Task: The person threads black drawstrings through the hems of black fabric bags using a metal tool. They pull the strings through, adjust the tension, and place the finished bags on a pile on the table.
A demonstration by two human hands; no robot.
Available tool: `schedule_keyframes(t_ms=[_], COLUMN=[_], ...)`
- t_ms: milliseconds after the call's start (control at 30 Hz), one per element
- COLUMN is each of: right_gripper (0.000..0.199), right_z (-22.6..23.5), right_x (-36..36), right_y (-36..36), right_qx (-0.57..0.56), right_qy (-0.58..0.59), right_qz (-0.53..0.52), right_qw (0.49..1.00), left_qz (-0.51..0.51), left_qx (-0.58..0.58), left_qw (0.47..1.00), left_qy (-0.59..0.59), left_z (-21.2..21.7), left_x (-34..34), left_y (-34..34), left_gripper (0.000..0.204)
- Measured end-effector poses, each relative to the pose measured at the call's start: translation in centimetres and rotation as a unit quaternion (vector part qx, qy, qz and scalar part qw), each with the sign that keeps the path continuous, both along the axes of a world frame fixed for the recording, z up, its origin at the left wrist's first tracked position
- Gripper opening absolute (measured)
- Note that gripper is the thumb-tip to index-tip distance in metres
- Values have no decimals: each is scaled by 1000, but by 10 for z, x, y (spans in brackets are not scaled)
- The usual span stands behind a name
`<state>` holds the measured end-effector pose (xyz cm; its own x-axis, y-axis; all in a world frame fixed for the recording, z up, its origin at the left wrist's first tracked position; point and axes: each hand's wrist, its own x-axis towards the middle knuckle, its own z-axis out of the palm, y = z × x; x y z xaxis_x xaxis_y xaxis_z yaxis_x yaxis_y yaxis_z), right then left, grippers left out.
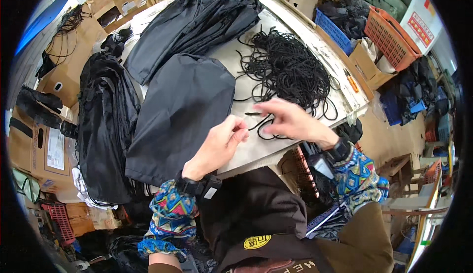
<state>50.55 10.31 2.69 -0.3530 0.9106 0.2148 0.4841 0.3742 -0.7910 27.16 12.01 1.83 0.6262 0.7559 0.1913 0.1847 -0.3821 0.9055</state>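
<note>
My left hand (219, 143) is curled with the thumb near the fingers, at the right edge of a black fabric bag (185, 110) lying flat on the table. Whatever its fingers may hold is too small or hidden to make out. Slightly blurred, my right hand (290, 121) hovers over the table's front part, fingers stretched and thumb apart. Just beyond it lies a tangled heap of black cords (290, 66). One loose cord end (253, 114) shows beside the right fingertips, and cord loops pass beneath that hand.
More black fabric pieces (202, 22) are piled at the far side, and another stack (106, 125) hangs at the left. An orange-handled cutter (351, 82) lies on the table's right edge. Cardboard boxes (47, 155) stand left; an orange basket (391, 37) and a blue crate (333, 31) stand right.
</note>
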Motion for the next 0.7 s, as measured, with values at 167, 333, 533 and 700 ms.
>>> schedule_keyframes(t_ms=[167,333,533,700], right_gripper=[17,19,27,24], right_z=[-17,1,10,14], right_x=[14,32,72,50], right_y=[14,17,18,15], right_qx=[-19,-136,-140,-204], right_qy=[-30,35,230,173], right_qz=[-40,-93,-287,-206], right_qw=[999,986,919,941], left_qz=[181,178,65,146], left_qx=[-100,-295,-232,198], left_qw=[932,667,569,953], left_qy=[-299,-661,-787,176], left_z=[28,20,3,2], left_x=[-60,-144,-231,-73], left_y=[1,1,7,-34], left_gripper=[5,6,14,33])
